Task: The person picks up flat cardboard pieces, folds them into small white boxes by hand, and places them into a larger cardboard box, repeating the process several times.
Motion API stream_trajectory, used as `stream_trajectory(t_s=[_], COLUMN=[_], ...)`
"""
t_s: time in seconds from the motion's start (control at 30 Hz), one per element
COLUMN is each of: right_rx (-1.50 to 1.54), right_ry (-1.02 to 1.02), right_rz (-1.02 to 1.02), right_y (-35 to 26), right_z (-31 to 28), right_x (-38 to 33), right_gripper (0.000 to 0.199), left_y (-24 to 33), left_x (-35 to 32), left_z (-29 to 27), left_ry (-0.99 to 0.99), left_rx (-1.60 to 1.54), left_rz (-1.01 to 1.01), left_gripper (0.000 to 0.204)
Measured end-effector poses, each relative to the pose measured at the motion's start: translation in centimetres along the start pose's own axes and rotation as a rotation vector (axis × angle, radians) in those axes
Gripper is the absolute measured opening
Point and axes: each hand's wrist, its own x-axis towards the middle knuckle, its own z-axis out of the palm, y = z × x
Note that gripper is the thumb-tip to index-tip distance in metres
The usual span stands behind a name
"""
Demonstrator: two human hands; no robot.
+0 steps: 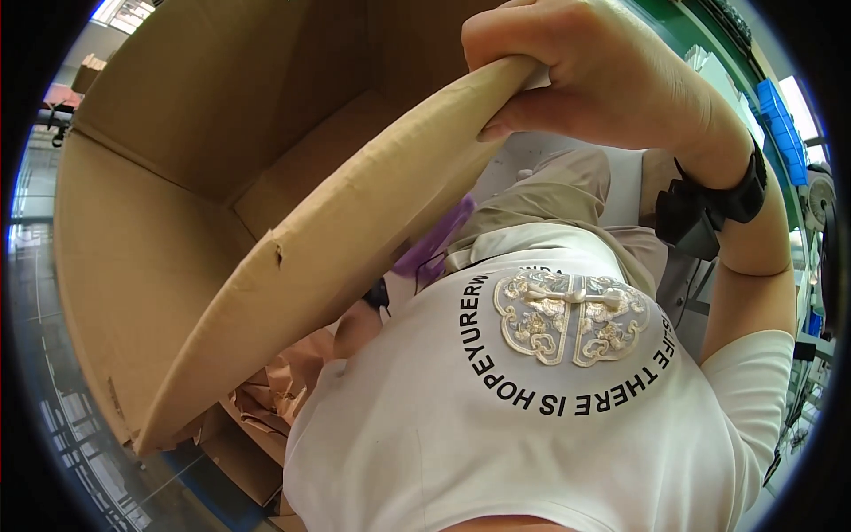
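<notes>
A large open cardboard box is tilted at the left, its dark hollow facing up. My right hand grips the top edge of its near wall, with the thumb on the near side and the fingers over the far side. My left forearm shows below that wall, with a black band at the wrist. The box hides my left hand. Close to the left wrist, partly behind the wall, is a purple thing whose kind I cannot make out.
Crumpled brown paper lies below the box, beside another piece of cardboard. A black device is strapped to my right wrist. Blue bins and a fan stand at the far right. Shiny tiled floor shows at the left.
</notes>
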Motion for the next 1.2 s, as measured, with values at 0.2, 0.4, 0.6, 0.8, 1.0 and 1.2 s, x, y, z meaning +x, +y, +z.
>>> stream_trajectory(t_s=[0.2,0.4,0.6,0.8,1.0,1.2], right_rx=[-0.267,-0.352,-0.464,-0.438,-0.247,0.038], right_ry=[-0.018,-0.024,0.006,-0.139,0.236,0.268], right_rz=[0.044,0.043,0.051,0.079,-0.164,-0.133], right_y=[0.1,1.6,4.3,6.1,6.4,7.1], right_z=[-0.5,-0.5,1.7,0.8,2.9,1.1], right_x=[-0.8,-1.0,-1.3,-2.7,-2.2,-12.7], right_gripper=[0.019,0.018,0.024,0.021,0.031,0.025], left_y=[0.5,1.5,6.5,26.3,48.6,55.6], left_x=[-2.3,-4.6,-8.6,-21.3,-26.8,-20.6], left_z=[0.5,2.7,1.4,-5.2,-4.1,0.6], left_ry=[-0.065,0.011,-0.553,-0.949,-1.448,-0.911], left_rx=[-0.335,-0.224,0.736,0.874,0.335,0.277], left_rz=[-0.007,-0.283,0.105,0.067,0.725,0.83], left_gripper=[0.058,0.05,0.042,0.029,0.012,0.022])
